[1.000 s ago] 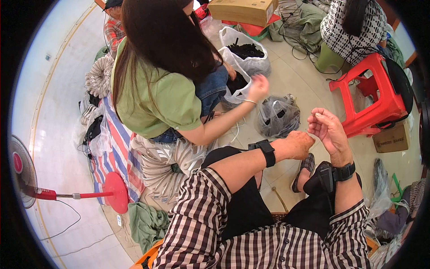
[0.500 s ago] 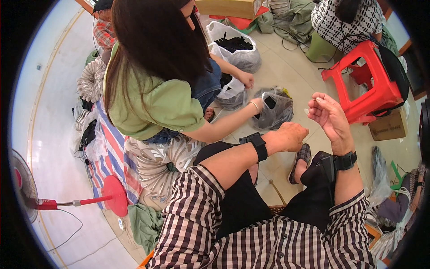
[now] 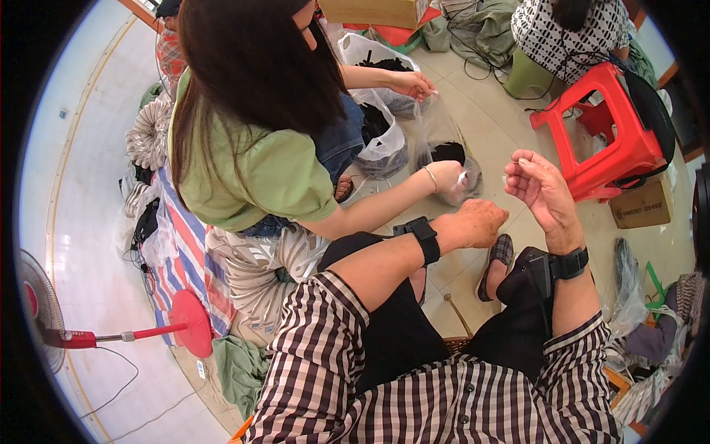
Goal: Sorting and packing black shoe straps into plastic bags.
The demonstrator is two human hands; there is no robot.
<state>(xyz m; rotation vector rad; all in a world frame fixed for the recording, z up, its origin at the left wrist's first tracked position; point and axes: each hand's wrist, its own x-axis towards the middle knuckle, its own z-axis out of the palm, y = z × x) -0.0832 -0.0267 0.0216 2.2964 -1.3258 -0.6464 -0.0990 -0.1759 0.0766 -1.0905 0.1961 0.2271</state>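
My left hand (image 3: 477, 223) is held over my lap with its fingers curled in and knuckles up. Whatever it may grip is hidden. To its right my right hand (image 3: 543, 191) is raised, palm turned inward, fingers bent and thumb against the index finger. Anything pinched there is too small to name. The two hands are apart. Just beyond my left hand, a co-worker in a green top (image 3: 255, 174) holds a clear plastic bag (image 3: 436, 126) with both hands; black pieces (image 3: 448, 152) lie inside it.
Two more bags of black pieces, one a white bag (image 3: 392, 152), stand by the co-worker. A red stool (image 3: 629, 152) and a cardboard box (image 3: 642, 206) are at the right. A red fan base (image 3: 194, 323) and coiled pale strips (image 3: 251, 270) lie left.
The co-worker has pulled the clear bag's top upward and spread it, one hand lifted higher and the other moved nearer my left hand. My own hands have barely moved.
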